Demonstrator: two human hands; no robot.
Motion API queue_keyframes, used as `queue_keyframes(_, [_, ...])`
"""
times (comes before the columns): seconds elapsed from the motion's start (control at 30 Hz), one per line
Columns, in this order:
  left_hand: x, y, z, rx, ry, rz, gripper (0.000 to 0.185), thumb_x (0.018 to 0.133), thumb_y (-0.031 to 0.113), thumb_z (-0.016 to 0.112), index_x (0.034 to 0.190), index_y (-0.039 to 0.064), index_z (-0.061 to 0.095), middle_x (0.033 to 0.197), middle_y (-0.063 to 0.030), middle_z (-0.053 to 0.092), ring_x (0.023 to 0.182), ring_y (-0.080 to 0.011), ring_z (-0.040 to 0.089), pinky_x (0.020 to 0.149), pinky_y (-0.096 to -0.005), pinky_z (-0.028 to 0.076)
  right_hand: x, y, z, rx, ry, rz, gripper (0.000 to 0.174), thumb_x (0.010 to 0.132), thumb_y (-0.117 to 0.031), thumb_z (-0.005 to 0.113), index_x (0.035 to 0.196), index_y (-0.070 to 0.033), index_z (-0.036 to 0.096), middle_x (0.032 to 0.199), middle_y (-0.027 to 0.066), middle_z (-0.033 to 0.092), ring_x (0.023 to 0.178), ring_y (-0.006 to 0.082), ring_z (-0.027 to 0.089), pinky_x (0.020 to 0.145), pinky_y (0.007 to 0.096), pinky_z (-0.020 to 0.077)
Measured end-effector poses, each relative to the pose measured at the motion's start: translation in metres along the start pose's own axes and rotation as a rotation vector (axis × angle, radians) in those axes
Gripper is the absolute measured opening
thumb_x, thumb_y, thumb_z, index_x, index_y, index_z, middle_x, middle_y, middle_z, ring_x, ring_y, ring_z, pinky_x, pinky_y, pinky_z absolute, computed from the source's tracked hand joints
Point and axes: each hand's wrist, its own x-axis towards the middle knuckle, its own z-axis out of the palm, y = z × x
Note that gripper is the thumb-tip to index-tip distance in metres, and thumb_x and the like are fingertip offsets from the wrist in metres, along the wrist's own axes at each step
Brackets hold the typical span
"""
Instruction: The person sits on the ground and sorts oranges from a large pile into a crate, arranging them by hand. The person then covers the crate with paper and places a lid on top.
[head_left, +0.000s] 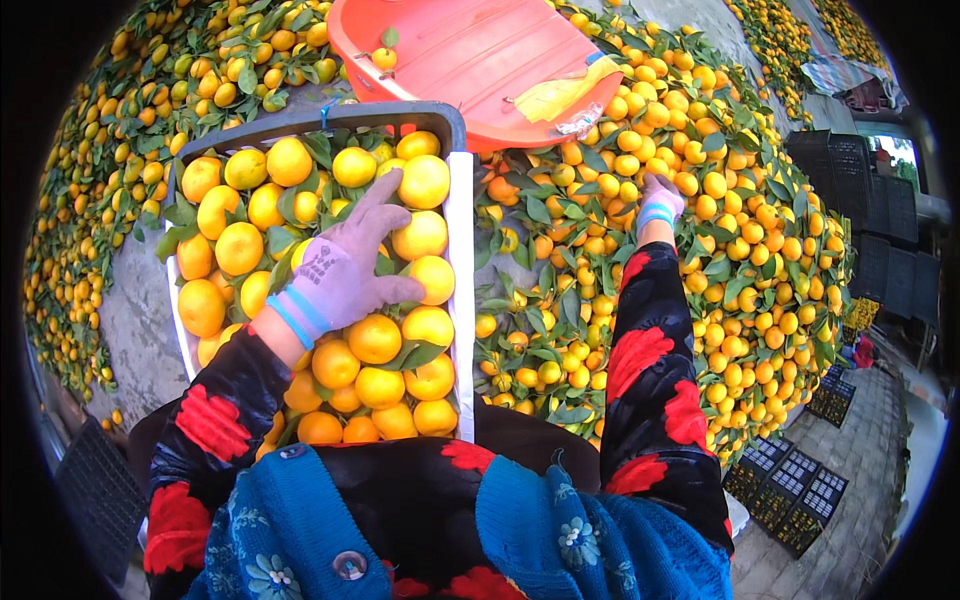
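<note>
A dark plastic crate (390, 112) with a white liner (461, 300) stands before me, filled with orange mandarins (239, 248) and some green leaves. Over this fruit lies my left hand (341, 274) in a pale purple glove with a blue-striped cuff, its fingers spread. Its thumb and fingertips are at mandarins along the crate's right side. My right hand (660, 201), gloved alike, reaches out to a big heap of leafy mandarins (750, 300) on the right. Its fingertips are among the fruit, and whether they grip one is hidden.
A red plastic tub (465, 60) beyond the crate holds one small mandarin (384, 58), a yellow scrap (566, 90) and crumpled clear plastic (581, 120). More leafy mandarins (150, 97) cover the floor at left. Black crates (787, 487) stand at right; another (101, 495) is at lower left.
</note>
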Motion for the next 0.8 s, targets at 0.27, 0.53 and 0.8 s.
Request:
queue_keyframes(0.27, [0.001,0.003,-0.001,-0.072,0.05,0.031,0.071,0.059,0.024,0.088,0.117,0.009,0.05,0.151,-0.0206,0.034,0.133,-0.0416,0.042,0.101,-0.0428,0.044,0.069,0.019,0.003,-0.49,-0.152,-0.254,0.087,0.076,-0.025,0.08,0.149,-0.013,0.034,0.141,0.02,0.049,0.126,0.0301,0.051,0.103,0.0381,0.0401])
queue_keyframes(0.53, [-0.002,0.002,0.0,-0.098,0.04,0.007,0.068,0.064,0.029,0.086,0.117,0.005,0.051,0.153,-0.0191,0.031,0.133,-0.0383,0.042,0.104,-0.0407,0.043,-0.015,-0.037,0.028,0.313,-0.272,-0.493,0.047,0.074,-0.009,0.079,0.117,0.0,0.062,0.103,0.0088,0.066,0.088,0.018,0.062,0.08,0.0327,0.051])
queue_keyframes(0.8, [-0.002,0.0,0.002,-0.149,0.042,0.042,0.068,0.066,0.029,0.085,0.118,0.004,0.049,0.153,-0.0216,0.029,0.135,-0.0401,0.039,0.106,-0.0426,0.04,-0.226,-0.134,0.062,-0.39,-0.767,-1.934,0.042,0.068,-0.005,0.069,0.106,-0.022,0.068,0.111,0.0076,0.061,0.099,0.0294,0.06,0.088,0.0414,0.047])
